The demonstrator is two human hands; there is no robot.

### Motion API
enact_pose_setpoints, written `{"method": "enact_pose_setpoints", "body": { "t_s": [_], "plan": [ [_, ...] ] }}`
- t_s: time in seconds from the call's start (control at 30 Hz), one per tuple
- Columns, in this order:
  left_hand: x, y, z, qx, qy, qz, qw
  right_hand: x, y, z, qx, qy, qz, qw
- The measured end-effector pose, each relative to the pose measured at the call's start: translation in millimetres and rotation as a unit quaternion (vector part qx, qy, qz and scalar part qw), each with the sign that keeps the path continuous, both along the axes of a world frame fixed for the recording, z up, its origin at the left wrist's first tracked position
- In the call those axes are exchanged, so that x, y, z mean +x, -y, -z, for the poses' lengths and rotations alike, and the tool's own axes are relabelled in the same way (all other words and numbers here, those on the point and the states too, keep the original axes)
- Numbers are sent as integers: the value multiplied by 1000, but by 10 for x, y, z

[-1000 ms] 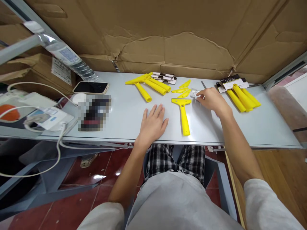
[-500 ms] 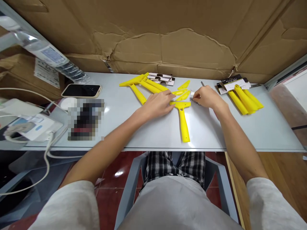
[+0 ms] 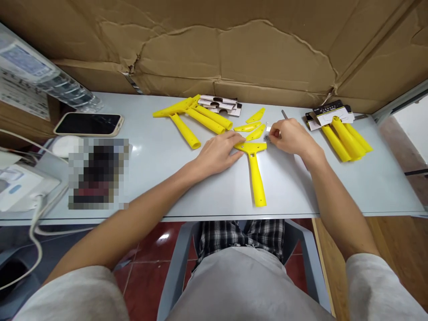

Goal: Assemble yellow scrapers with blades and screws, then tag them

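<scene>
Yellow scraper, black card with illegible print

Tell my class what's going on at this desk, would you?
Someone's left hand has its fingers at the left end of a yellow, T-shaped plastic tool lying on the pale, glossy tabletop. The right hand reaches to some small, dark metal parts beside the tool's head; whether it grips one is unclear. Three flat, yellow, wedge-shaped pieces lie just beyond the tool. More yellow, tubular plastic handles lie off to both sides.
</scene>
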State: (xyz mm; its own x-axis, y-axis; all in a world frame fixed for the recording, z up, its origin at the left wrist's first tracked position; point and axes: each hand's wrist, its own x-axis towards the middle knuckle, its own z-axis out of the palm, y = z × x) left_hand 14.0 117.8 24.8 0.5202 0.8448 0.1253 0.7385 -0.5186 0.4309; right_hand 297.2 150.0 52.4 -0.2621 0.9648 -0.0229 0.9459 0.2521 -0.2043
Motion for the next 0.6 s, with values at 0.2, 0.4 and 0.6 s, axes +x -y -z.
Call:
{"method": "enact_pose_setpoints", "body": {
  "t_s": [0.2, 0.4, 0.6],
  "plan": [
    [9, 3, 4, -6, 10, 10, 1000, -94, 143, -85, -9, -86, -56, 995],
    [34, 29, 17, -1, 0, 8, 1000, -176, 177, -54, -53, -135, -83, 986],
    [58, 58, -10, -5, -12, 0, 1000, -170, 164, -22, -59, -134, -99, 984]
  ]
}}
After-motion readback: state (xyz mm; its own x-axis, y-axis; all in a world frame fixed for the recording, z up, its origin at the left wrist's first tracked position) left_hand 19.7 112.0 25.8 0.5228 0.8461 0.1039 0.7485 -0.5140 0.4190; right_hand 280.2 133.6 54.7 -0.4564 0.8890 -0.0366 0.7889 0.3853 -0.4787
